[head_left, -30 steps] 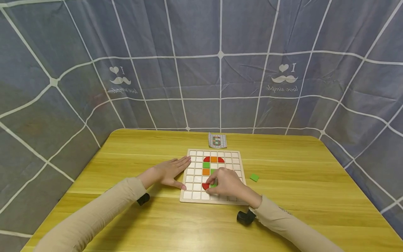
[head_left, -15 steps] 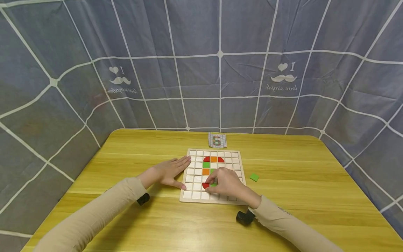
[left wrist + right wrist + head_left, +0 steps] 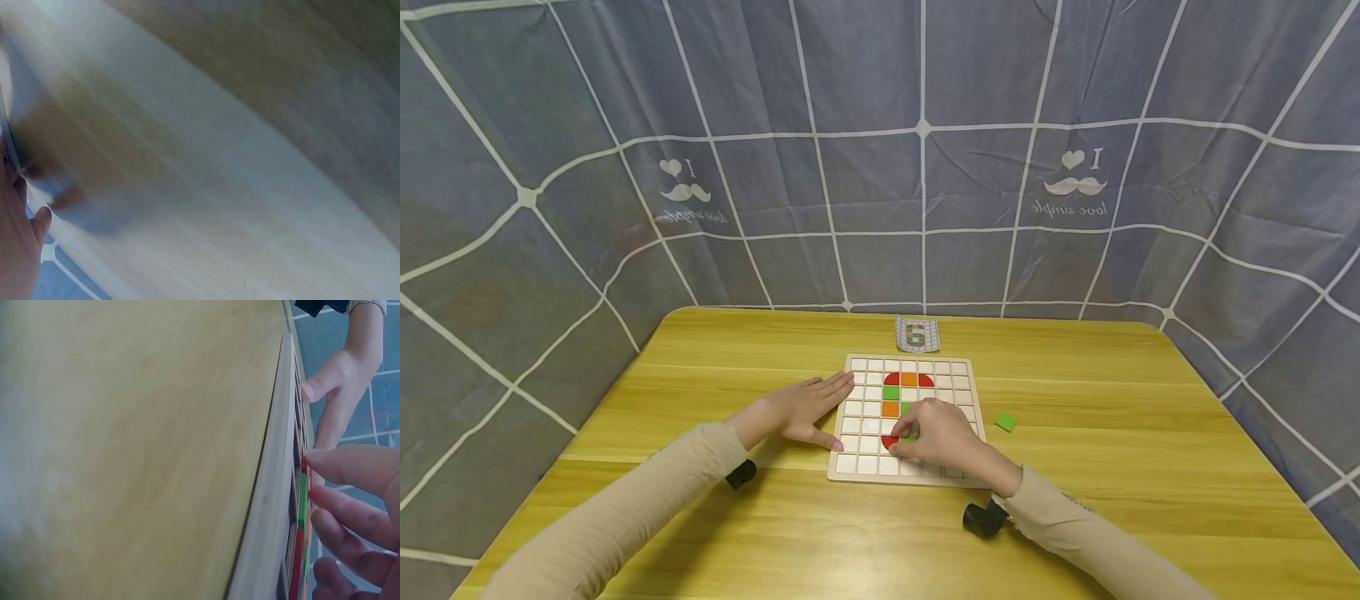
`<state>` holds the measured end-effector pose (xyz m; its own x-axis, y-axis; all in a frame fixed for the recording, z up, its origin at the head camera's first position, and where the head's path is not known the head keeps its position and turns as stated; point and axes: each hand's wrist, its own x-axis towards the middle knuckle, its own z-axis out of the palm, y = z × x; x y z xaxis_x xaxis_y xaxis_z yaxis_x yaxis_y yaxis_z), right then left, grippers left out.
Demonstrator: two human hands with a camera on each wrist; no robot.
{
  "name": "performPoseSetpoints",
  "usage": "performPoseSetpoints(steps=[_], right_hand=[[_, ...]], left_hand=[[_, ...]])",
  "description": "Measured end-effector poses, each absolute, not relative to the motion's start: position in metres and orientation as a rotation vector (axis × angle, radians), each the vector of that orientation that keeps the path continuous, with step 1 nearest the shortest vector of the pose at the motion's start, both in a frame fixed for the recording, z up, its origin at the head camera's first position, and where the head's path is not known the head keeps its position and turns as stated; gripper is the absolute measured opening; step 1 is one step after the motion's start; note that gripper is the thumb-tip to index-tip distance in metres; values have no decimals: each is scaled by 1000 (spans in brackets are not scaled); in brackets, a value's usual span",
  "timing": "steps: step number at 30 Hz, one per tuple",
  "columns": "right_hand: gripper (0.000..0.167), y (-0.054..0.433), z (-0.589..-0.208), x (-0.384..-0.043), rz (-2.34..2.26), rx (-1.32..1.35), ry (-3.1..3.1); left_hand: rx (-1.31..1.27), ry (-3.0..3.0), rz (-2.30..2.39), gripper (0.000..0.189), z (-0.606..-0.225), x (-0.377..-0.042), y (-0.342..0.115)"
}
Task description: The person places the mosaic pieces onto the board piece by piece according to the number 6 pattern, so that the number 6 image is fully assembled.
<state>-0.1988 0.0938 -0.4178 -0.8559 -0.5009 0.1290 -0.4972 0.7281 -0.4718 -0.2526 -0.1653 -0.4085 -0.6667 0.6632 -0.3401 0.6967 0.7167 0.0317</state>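
A square wooden grid board [image 3: 867,467] lies on the table in the head view. My left hand [image 3: 808,411] lies flat with spread fingers, its fingertips and thumb on the board's left edge. At the lower middle, my right hand [image 3: 942,433] pinches a red quarter-round tile [image 3: 888,442] between thumb and fingertips, low at a cell. A green tile shows partly under that hand, which hides the cells to the right. Higher up sit two red rounded tiles, an orange tile [image 3: 909,379], a green tile [image 3: 891,392] and another orange tile [image 3: 890,409].
Right of the board a loose green square tile [image 3: 1005,422] lies on the wooden table [image 3: 1090,400]. Behind the board stands a small creased pattern card [image 3: 917,335] with a coloured grid. A grey curtain [image 3: 880,183] with white lines surrounds the table's back and sides.
Almost nothing differs. My right hand stays at the red tile with only a slight shift of the fingers, and my left hand keeps its place on the board's edge.
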Motion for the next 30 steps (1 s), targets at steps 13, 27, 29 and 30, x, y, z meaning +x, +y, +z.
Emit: performPoseSetpoints(steps=[13,27,29,30], right_hand=[[14,97,-417,-200,-805,-806,2909],[16,118,-411,-198,-827,-770,2982],[17,124,-412,-199,-848,-777,2989],[17,127,-411,-199,-869,-770,2986]], left_hand=[[1082,2599,-143,104,-407,-253,-163],[1071,2587,-149,105,-407,-253,-165],[1070,2587,-147,105,-407,-253,-166],[1069,2586,-143,105,-407,-253,-166]])
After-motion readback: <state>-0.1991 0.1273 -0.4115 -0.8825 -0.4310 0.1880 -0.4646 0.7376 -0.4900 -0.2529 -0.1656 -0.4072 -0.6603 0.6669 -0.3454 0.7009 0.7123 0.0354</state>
